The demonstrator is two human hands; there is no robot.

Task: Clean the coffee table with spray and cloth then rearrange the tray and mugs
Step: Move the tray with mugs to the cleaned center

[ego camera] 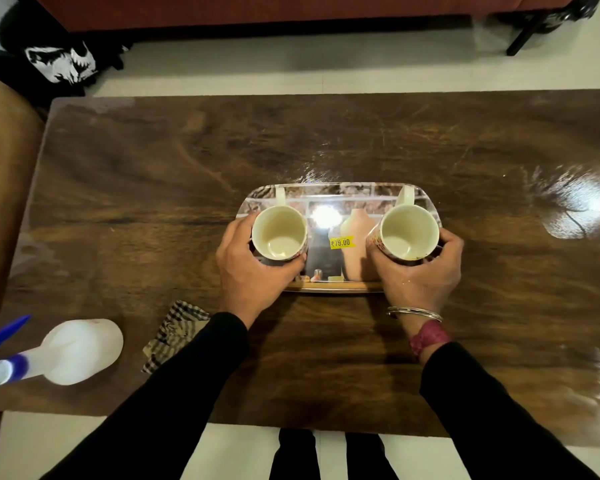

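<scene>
Glossy wooden bench carries a slick printed tray mid-surface, spray bottle and checked cloth near the front-left edge. Left hand wraps the left mug, right hand the right mug, both on the tray; ceramic likely rigid, light, breakable, so gripping round the body suits.

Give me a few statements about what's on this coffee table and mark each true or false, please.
1. Each hand holds one mug. True: the left hand is around the left mug and the right hand around the right mug.
2. Both mugs are full of coffee. False: both look empty inside.
3. The mugs are over the tray. True.
4. The spray bottle stands upright on the tray. False: it lies on its side on the table, near the left edge.
5. The checked cloth lies inside a mug. False: it lies on the table beside the left forearm.
</scene>
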